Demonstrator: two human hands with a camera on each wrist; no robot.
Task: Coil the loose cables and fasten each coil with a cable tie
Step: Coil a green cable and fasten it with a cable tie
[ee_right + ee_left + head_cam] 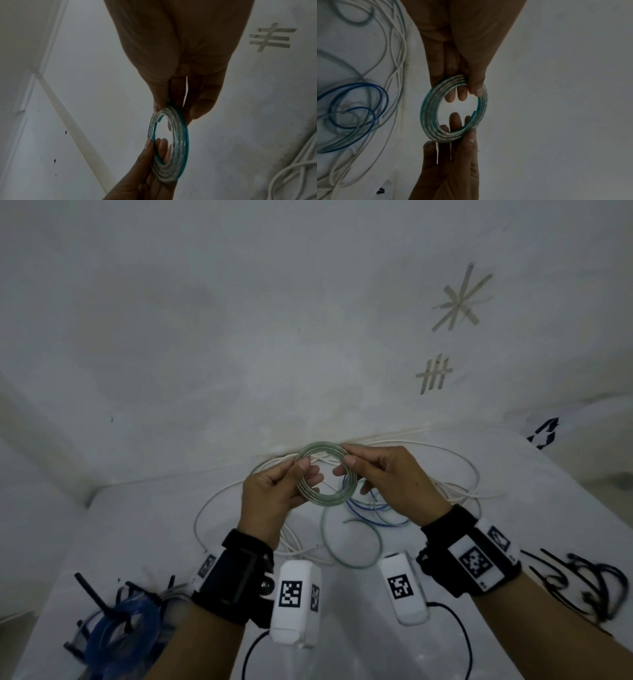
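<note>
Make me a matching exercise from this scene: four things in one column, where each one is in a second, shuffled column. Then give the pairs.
Things:
1. clear-green coil
2. blue coil with black ties
3. loose black cable ties
4. tape marks

Places:
A. stuck on the wall, upper right
B. on the table, near left corner
C. held between both hands
D. on the table by the right wrist

Pairs: 1-C, 2-B, 3-D, 4-A. The left hand and right hand each pinch a side of the coil.
</note>
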